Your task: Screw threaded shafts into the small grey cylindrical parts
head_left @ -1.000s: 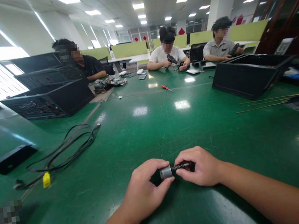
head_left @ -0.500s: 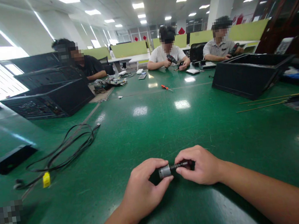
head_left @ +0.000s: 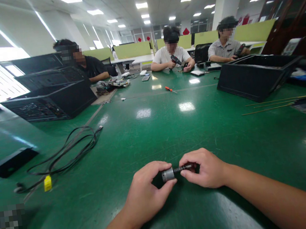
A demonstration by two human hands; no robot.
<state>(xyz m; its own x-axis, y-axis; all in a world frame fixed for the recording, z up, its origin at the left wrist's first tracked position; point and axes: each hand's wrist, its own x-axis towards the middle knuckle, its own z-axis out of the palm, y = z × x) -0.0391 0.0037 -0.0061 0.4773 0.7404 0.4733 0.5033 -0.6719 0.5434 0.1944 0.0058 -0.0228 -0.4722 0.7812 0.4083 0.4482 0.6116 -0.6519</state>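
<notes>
Both hands meet low over the green table, close to me. My left hand is closed around a small grey metal cylinder, its thumb under it and a finger over it. A thin dark shaft sticks out of the cylinder to the right. My right hand pinches that shaft with curled fingers. The far end of the shaft is hidden inside the right hand.
Black computer cases stand at the left and right. A black cable loop with a yellow tag lies at the left. A red screwdriver lies mid-table. Three people sit at the far side with tools.
The grey cylinder and my hands have shifted slightly to the left and up. Otherwise nothing has visibly changed.
</notes>
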